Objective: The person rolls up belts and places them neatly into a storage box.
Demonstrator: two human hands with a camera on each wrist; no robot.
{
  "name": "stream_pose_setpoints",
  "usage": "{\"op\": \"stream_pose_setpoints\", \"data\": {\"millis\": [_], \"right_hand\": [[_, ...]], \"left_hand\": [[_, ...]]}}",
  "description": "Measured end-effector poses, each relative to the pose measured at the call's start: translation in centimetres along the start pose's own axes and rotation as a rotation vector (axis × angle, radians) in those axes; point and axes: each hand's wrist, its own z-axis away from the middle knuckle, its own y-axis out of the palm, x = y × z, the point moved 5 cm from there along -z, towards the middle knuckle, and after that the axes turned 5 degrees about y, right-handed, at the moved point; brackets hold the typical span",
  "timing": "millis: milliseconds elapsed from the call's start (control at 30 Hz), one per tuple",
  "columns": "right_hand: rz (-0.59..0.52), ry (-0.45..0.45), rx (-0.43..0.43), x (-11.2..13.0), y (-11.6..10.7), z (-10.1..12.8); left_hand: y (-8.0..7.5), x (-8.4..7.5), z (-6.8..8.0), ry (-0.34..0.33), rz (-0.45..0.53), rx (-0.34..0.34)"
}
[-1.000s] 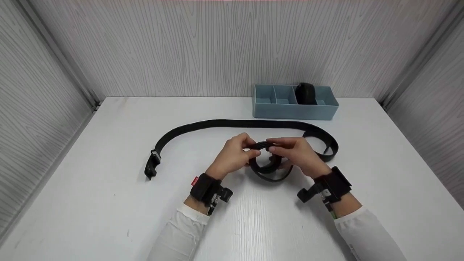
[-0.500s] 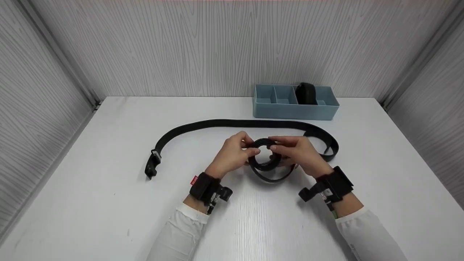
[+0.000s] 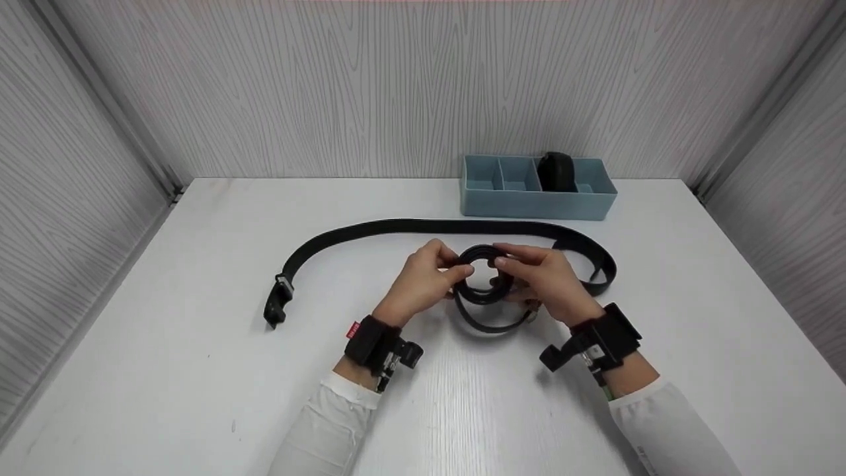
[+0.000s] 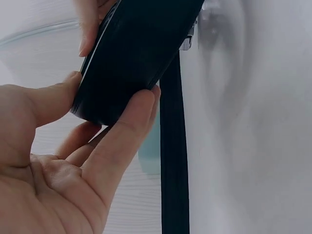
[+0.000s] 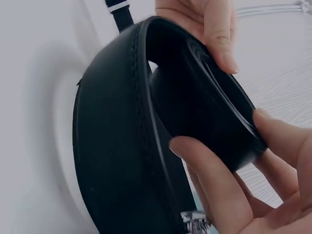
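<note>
Near the middle of the white table (image 3: 198, 370), both hands meet over a black belt (image 3: 423, 226) that is partly rolled into a coil (image 3: 484, 277). The left hand (image 3: 423, 281) pinches the coil's left edge, thumb on one face and fingers curled against the other, as the left wrist view shows. The right hand (image 3: 545, 281) grips the opposite edge in the same way, its fingers (image 5: 214, 190) wrapped over the rim. The unrolled part of the belt runs out behind the hands in a long arc across the table to the buckle end (image 3: 277, 301) at the left.

The strap looks like smooth, fairly stiff leather or imitation leather: light, but springy enough that I judge the coil would loosen if the pinch eased. Its flat faces look slick, so holding across the coil's edges, where the layers stack, seems the surest grip.

At the back stands a blue divided tray (image 3: 529, 203) with another rolled black belt (image 3: 555, 170) in one compartment.
</note>
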Motion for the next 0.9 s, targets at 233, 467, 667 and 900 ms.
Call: {"op": "stream_pose_setpoints", "data": {"millis": [233,467,667,900], "right_hand": [[0.058,-0.045,0.047,0.28,-0.31,0.06],[0.201,-0.064,0.09,0.24,-0.16,0.19],[0.027,-0.07,0.022,0.26,0.0,0.03],[-0.053,-0.082,-0.014,0.08,-0.21,-0.22]], "left_hand": [[0.1,-0.31,0.06,0.012,0.008,0.04],[0.34,-0.38,0.24,0.023,-0.061,0.12],[0.24,-0.25,0.14,0.014,0.013,0.051],[0.25,-0.25,0.1,0.004,0.05,0.009]]}}
